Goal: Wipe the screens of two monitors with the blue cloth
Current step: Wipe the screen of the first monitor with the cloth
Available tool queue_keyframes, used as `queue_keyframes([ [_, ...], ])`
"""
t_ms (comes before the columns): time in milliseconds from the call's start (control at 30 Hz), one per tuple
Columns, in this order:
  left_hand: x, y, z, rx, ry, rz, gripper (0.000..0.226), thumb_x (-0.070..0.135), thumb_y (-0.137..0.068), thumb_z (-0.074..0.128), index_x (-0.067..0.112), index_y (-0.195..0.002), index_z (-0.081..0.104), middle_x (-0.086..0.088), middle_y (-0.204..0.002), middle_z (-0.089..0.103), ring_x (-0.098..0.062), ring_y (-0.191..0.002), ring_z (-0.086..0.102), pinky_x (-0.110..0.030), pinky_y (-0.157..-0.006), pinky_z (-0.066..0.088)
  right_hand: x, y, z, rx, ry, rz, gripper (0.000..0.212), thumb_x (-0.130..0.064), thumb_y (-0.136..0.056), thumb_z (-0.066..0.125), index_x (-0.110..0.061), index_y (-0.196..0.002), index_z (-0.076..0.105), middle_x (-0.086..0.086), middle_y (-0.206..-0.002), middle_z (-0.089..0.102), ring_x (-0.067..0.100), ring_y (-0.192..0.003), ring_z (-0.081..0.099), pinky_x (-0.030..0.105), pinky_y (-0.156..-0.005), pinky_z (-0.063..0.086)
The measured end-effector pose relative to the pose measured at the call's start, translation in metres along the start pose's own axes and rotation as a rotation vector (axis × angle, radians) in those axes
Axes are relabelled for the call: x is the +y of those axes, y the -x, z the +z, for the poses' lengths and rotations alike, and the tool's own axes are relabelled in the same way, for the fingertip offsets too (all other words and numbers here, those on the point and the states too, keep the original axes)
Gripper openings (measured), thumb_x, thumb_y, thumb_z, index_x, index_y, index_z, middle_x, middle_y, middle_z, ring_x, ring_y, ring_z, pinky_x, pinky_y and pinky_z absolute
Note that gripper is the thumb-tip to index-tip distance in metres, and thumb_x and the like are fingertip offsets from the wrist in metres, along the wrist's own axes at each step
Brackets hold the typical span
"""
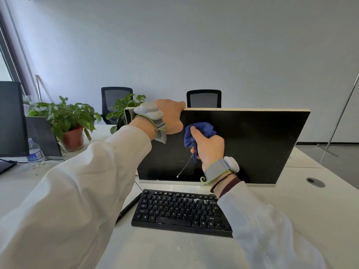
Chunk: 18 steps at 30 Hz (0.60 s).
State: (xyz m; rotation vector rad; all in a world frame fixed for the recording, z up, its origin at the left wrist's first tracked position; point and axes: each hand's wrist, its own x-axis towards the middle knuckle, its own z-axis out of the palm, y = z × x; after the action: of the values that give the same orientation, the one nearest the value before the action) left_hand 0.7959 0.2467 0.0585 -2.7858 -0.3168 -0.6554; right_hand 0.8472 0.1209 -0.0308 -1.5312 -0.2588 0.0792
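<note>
With the left hand point(171, 118) gripping the white-framed monitor point(252, 144) by its top edge and the right hand point(210, 150) clutching the bunched blue cloth point(200, 130) against the screen's upper left, excess pressure could tip the monitor backward.

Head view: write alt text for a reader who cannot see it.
A person's right hand presses a bunched blue cloth against the dark screen of a white-framed monitor while the left hand grips its top edge. A black keyboard lies on the white desk in front; a second monitor and a potted plant stand at left.
</note>
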Motion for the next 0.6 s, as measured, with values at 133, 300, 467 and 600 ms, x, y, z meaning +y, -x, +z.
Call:
queue_keyframes([
  [133,0.003,0.003,-0.003,0.013,0.011,0.028,0.018,0.026,-0.081,0.055,0.022,-0.091,0.041,0.003,-0.068,0.043,-0.024,-0.062,0.047,-0.028,-0.055,0.033,-0.032,-0.002,0.003,0.001,-0.116,-0.032,0.030,-0.037,-0.085,0.075,-0.011,-0.075,0.064,0.005,-0.060,0.065,0.014,-0.046,0.061,0.026,-0.050,0.051],
  [300,0.001,0.004,-0.001,0.015,0.007,0.041,0.018,0.026,-0.082,0.056,0.021,-0.092,0.042,0.004,-0.068,0.042,-0.028,-0.068,0.049,-0.030,-0.058,0.035,-0.039,-0.001,0.001,-0.009,-0.084,-0.018,0.035,-0.040,-0.085,0.074,-0.009,-0.072,0.063,0.005,-0.059,0.065,0.011,-0.044,0.061,0.023,-0.047,0.050],
  [467,-0.001,0.002,-0.003,-0.029,0.031,0.019,0.018,0.020,-0.079,0.056,0.019,-0.091,0.042,0.000,-0.071,0.048,-0.021,-0.059,0.046,-0.028,-0.054,0.034,-0.006,0.000,-0.013,-0.033,-0.172,0.089,0.033,-0.036,-0.082,0.078,-0.008,-0.078,0.063,0.007,-0.060,0.063,0.012,-0.045,0.058,0.023,-0.047,0.049],
  [600,-0.003,0.003,-0.002,-0.033,0.003,0.017,0.023,0.018,-0.077,0.058,0.018,-0.093,0.042,0.000,-0.071,0.046,-0.023,-0.061,0.046,-0.028,-0.052,0.033,-0.027,-0.008,-0.010,-0.072,-0.234,0.120,0.031,-0.034,-0.083,0.078,-0.009,-0.076,0.062,0.003,-0.057,0.061,0.010,-0.043,0.056,0.022,-0.046,0.047],
])
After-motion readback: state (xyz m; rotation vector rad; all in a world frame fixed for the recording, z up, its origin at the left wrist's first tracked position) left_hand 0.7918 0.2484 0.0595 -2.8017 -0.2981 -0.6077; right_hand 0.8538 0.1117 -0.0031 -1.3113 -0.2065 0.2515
